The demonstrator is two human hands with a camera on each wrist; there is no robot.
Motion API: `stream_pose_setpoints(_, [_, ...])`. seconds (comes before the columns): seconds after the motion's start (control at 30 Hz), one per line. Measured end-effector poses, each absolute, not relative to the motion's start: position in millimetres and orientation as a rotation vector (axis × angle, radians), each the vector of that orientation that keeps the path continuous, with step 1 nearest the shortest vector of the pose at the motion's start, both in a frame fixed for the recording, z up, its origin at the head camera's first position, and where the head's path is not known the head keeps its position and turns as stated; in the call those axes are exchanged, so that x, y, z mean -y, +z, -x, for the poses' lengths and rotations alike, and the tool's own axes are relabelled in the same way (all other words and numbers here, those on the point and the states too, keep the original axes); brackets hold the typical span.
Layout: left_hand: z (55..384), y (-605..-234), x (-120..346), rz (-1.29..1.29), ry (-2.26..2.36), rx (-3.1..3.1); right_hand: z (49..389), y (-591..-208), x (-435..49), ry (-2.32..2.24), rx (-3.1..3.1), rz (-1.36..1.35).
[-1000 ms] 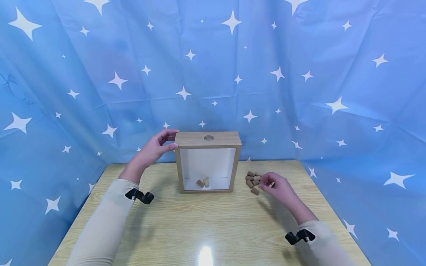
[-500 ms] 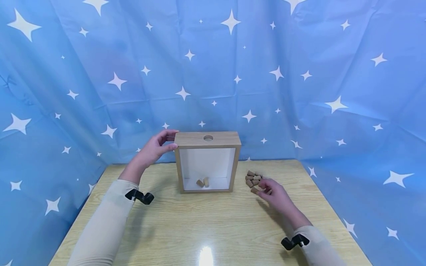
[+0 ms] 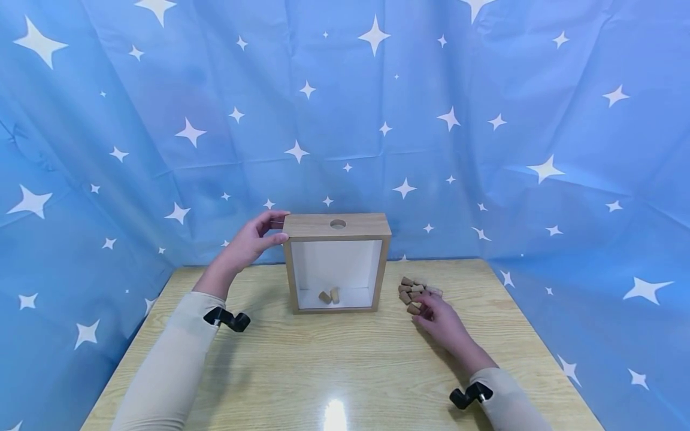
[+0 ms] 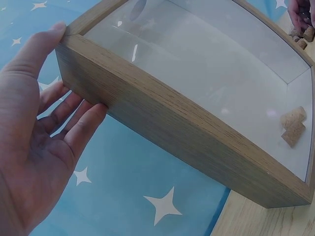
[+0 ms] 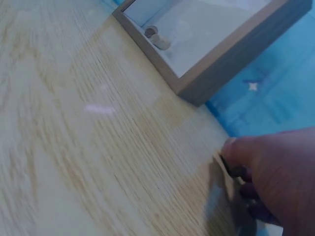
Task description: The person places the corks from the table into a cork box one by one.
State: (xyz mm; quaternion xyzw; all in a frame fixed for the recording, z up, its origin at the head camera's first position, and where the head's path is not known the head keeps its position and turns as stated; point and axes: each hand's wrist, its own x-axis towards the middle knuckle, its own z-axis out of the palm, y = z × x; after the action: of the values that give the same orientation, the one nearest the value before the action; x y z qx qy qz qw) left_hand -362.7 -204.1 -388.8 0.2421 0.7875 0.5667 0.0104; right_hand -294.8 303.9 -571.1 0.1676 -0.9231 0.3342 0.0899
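A shallow wooden box (image 3: pixel 336 225) with a clear front stands upright on the table, a round hole (image 3: pixel 338 224) in its top. Two corks (image 3: pixel 330 296) lie inside on its white floor. My left hand (image 4: pixel 37 132) holds the box's upper left corner, with the thumb on the front side and the fingers behind. My right hand (image 3: pixel 439 320) is at a small pile of corks (image 3: pixel 405 289) right of the box. Its thumb and a finger lie on either side of the nearest cork (image 3: pixel 413 309). The right wrist view is blurred, and the hand hides its fingertips there.
The light wooden table (image 3: pixel 323 365) carries the box near its back edge. A blue curtain (image 3: pixel 345 120) with white stars hangs behind and at both sides. Black wrist mounts (image 3: pixel 229 319) sit on the cream sleeves (image 3: pixel 167 359).
My right hand has moved nearer and slightly left, from the right side of the pile to its nearest cork. The left hand and the box stay put.
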Motion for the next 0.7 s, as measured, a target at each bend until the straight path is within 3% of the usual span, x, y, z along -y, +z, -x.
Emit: stream_pose_setpoints(0.7, [361.4,-387.8,202.1,-0.747,1.760,-2.452,292.3,-575.3,-299.6,0.863,2.742,-0.543])
